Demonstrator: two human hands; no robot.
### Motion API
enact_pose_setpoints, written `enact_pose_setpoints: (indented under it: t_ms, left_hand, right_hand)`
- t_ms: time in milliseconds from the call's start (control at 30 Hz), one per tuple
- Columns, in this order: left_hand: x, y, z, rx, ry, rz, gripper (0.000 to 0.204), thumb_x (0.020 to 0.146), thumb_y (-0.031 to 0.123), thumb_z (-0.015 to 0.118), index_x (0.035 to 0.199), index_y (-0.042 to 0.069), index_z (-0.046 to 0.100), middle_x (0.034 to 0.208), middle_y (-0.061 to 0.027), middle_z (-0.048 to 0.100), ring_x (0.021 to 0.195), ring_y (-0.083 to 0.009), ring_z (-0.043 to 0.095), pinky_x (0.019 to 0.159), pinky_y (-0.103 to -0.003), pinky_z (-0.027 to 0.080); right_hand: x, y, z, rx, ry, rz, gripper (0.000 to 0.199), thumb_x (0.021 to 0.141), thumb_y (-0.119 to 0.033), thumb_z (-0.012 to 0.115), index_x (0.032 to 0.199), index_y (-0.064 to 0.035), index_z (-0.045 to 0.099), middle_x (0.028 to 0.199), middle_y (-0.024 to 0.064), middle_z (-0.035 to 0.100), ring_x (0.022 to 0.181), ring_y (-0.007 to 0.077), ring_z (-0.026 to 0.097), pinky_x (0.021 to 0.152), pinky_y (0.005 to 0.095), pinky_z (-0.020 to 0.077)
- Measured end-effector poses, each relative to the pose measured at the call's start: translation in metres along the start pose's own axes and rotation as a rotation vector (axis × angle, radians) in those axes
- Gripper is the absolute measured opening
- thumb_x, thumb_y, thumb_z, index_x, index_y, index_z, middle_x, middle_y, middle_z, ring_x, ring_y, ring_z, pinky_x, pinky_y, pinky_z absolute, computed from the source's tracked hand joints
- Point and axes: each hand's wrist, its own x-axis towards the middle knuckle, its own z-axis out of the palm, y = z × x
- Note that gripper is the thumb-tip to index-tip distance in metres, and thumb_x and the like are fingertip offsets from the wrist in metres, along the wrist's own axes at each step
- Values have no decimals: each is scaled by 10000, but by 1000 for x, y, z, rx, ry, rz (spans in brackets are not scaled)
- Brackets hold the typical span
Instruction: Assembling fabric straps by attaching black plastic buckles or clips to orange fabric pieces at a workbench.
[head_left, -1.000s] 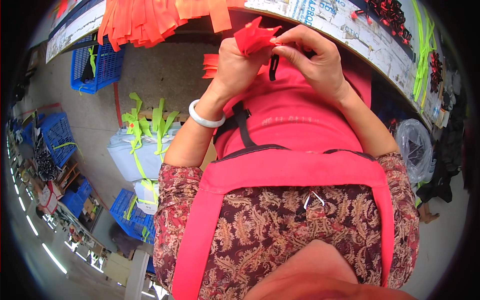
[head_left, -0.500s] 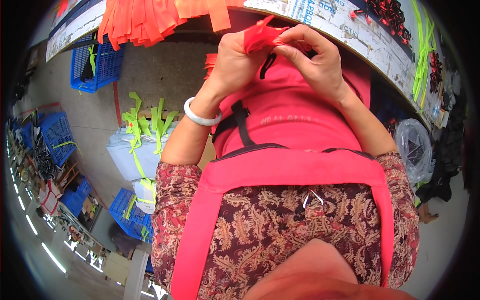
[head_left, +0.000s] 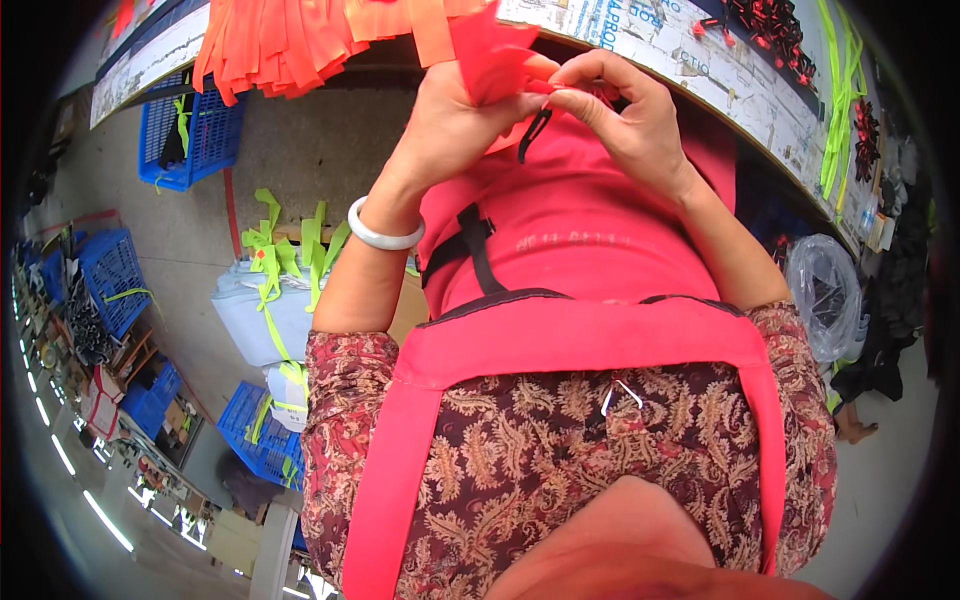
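Observation:
My left hand (head_left: 446,122) is closed round red fabric strips (head_left: 492,58), whose loose ends fan upward near the bench edge. Thumb and forefinger of my right hand (head_left: 637,122) pinch the red material where it leaves my left fingers. A bit of red also shows inside the curl of my right hand, partly hidden. Below the pinch hangs a small black loop-like piece (head_left: 534,136); what it is fastened to is hidden. Both hands are over the lap of my pink apron (head_left: 590,336).
Orange-red strips (head_left: 270,50) hang over the edge of the workbench (head_left: 690,75). Black-and-red pieces (head_left: 770,35) and yellow-green straps (head_left: 843,100) lie on its right. Blue crates (head_left: 205,135) and a pale bundle with yellow-green ties (head_left: 262,315) stand left. A clear plastic bag (head_left: 825,295) is at right.
My left hand has shifted slightly left and turned, and the red strips now stand up and fan out above it. My right hand stays pinched in nearly the same place.

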Motion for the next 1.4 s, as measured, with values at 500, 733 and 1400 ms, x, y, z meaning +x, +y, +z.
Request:
enact_pose_setpoints:
  t_ms: [500, 733, 1400]
  left_hand:
    - [18, 8, 7, -292, 302, 137, 70, 873, 42, 662, 911, -15, 673, 733, 11, 609, 581, -37, 513, 513, -209, 401]
    - [5, 7, -42, -470, 488, 32, 65, 890, 27, 628, 941, -9, 646, 698, -11, 572, 509, -57, 463, 468, -220, 350]
    - [2, 0, -25, -528, 58, -292, 294, 741, -35, 692, 1009, 21, 583, 792, -14, 585, 561, -74, 503, 467, -216, 358]
  right_hand:
    - [5, 17, 13, 95, -173, 132, 141, 889, -91, 634, 993, 3, 641, 859, 39, 666, 776, 79, 584, 696, 247, 479]
    - [53, -15, 11, 165, -102, 209, 220, 900, -173, 653, 996, 25, 663, 827, 10, 640, 727, 44, 544, 643, 216, 450]
    - [91, -20, 15, -142, -348, -67, 230, 853, -138, 682, 1051, -32, 633, 645, 45, 530, 626, 87, 525, 564, 265, 426]
